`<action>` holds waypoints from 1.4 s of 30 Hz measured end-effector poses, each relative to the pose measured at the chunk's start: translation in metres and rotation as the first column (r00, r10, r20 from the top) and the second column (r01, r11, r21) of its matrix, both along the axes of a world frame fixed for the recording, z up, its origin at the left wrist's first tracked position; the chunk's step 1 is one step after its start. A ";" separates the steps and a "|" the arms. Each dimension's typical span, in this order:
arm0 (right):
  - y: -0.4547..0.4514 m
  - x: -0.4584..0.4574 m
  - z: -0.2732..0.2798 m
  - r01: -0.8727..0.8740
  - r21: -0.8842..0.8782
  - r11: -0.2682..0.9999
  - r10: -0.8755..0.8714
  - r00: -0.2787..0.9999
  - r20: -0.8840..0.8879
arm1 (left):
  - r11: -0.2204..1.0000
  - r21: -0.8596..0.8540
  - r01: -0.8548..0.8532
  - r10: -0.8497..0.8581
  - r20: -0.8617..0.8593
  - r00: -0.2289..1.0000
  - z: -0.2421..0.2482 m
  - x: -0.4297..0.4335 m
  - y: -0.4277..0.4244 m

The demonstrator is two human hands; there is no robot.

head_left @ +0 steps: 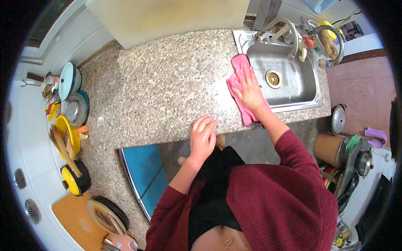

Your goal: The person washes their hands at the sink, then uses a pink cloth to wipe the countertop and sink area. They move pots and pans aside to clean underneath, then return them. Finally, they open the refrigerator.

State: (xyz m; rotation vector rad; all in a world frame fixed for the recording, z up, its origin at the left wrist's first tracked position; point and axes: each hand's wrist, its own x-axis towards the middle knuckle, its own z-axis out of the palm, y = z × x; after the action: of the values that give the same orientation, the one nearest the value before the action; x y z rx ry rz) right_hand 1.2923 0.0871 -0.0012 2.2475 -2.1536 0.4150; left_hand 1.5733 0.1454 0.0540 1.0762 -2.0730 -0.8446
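Observation:
My right hand [250, 89] lies flat, fingers spread, on a pink cloth [237, 82]. The cloth is stretched lengthwise along the left rim of a stainless steel sink [292, 75], partly over the granite countertop [157, 84]. Its lower end reaches the counter's front edge. My left hand [203, 135] is at that front edge, left of the cloth, with slightly bent fingers and nothing in it. A brass-coloured drain strainer [273, 78] sits in the sink floor. Under my right palm, part of the cloth is hidden.
Curved faucets [293, 34] rise behind the sink. Along the left wall stand an enamel basin [66, 81], a yellow basin [76, 141] with a whisk broom [64, 150], and a black pot with yellow lid [70, 180]. A pale board [176, 18] borders the counter's back. Blue cabinet doors [143, 169] are below.

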 end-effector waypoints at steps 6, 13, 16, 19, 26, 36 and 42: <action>-0.132 -0.040 -0.027 0.181 -0.123 0.976 -0.173 0.982 0.073 | 0.999 -0.035 0.001 0.001 0.049 0.999 0.001 -0.013 -0.013; -0.099 -0.032 -0.035 0.220 -0.219 0.951 -0.204 0.974 0.096 | 0.999 -0.004 0.050 -0.050 0.048 0.998 -0.014 -0.037 -0.025; 0.004 -0.003 -0.024 0.134 -0.071 0.988 -0.115 0.968 0.224 | 0.995 -0.056 0.084 -0.085 -0.024 0.996 -0.014 -0.063 -0.040; 0.105 0.002 0.017 0.095 0.195 0.976 -0.126 0.980 0.152 | 0.982 -0.097 0.165 -0.171 -0.053 0.984 -0.013 -0.092 -0.061; 0.200 -0.135 -0.002 0.519 0.080 0.851 -0.520 0.854 -0.016 | 0.926 -0.072 0.371 -0.376 -0.083 0.923 -0.006 -0.151 -0.058; 0.189 -0.127 0.001 0.573 0.120 0.811 -0.584 0.807 0.091 | 0.862 0.008 0.507 -0.506 0.062 0.860 -0.027 -0.241 0.004; 0.214 -0.235 0.008 0.465 0.170 0.869 -0.470 0.882 -0.011 | 0.877 0.101 0.470 -0.480 0.168 0.861 -0.040 -0.318 0.030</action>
State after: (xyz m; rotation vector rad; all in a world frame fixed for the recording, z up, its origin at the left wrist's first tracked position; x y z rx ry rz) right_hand 1.0570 0.3009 0.0069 1.6864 -2.7278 0.2603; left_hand 1.2556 0.1752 0.0136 0.6921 -2.5452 -1.0760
